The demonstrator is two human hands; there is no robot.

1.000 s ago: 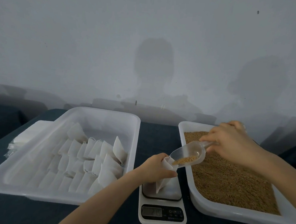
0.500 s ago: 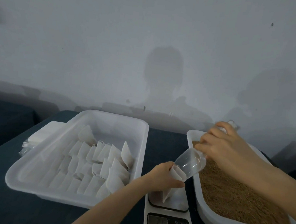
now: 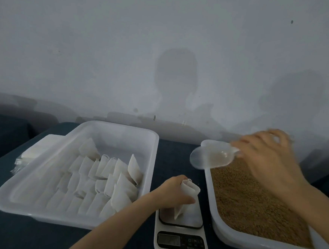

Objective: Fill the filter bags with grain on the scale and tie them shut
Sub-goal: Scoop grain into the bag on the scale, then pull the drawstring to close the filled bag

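My left hand [image 3: 171,193] grips the filter bag [image 3: 187,196] upright on the scale [image 3: 181,240]. My right hand [image 3: 264,156] holds the empty scoop [image 3: 212,156] at the far edge of the grain [image 3: 251,204]. I should scoop only little and pour slowly.

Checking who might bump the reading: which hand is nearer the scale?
Left. The left hand grips the filter bag standing on the scale; the right hand holds the scoop off beside it, above the grain tray's far end.
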